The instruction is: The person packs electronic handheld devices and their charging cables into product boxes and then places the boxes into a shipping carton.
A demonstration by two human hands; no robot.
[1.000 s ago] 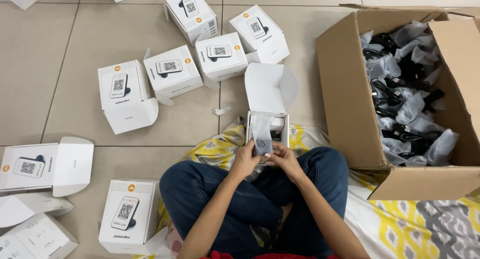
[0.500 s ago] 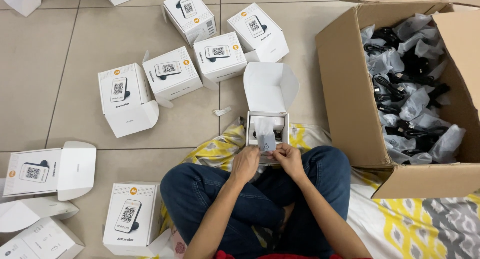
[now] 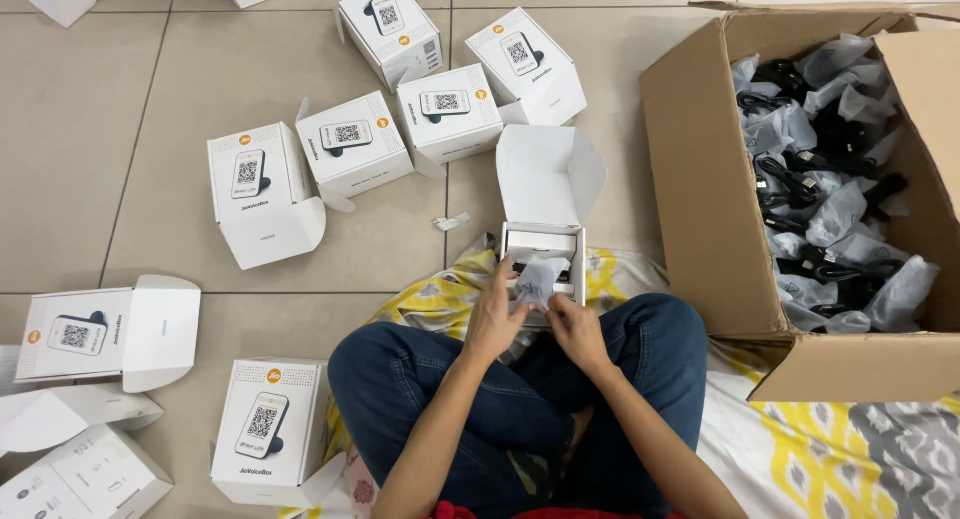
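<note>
Tiled floor (image 3: 120,99), patterned cloth (image 3: 850,459). Open white box (image 3: 545,241) sat before crossed legs, flap up for access. Left hand (image 3: 497,314), right hand (image 3: 573,327): fingers pinched plastic pouch (image 3: 540,279) over box. Cardboard carton (image 3: 700,199) of bagged cables stood at right, within reach.

I see matt white cardboard on the small open box (image 3: 545,241) under my hands; the grey pouch (image 3: 540,277) in it looks like thin, crinkled plastic. Right, the big brown carton (image 3: 705,199) is rough corrugated card. The beige floor tiles (image 3: 100,159) are smooth, faintly glossy.
</note>
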